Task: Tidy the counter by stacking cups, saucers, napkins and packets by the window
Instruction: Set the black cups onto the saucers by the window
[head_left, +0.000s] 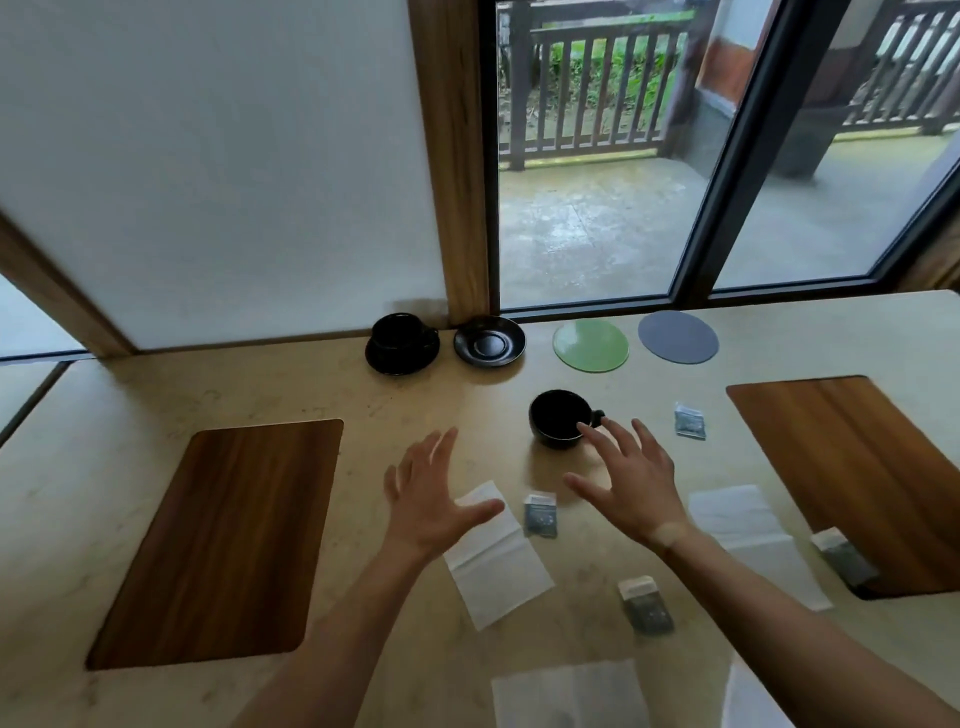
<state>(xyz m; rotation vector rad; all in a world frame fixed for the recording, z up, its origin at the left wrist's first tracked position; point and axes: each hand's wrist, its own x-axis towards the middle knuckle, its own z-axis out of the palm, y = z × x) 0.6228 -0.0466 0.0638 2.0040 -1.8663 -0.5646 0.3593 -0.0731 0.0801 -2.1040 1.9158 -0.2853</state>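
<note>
Napkin (566, 693) at near edge | bench (415, 405) beige, two wood mats | left hand (428, 499) spread, empty, over second napkin (493, 561) | right hand (631, 486) spread, empty, fingertips beside black cup (561, 418) | empty saucer (489, 341) by window | packet (540, 514) between hands

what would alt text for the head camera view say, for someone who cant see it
Two bare hands, left hand and right hand, hover open over a beige counter, the right nearest a loose black cup. By the window sit a black cup on a saucer, an empty black saucer, a green coaster and a grey coaster. White napkins, small packets and wooden placemats are scattered nearer.
</note>
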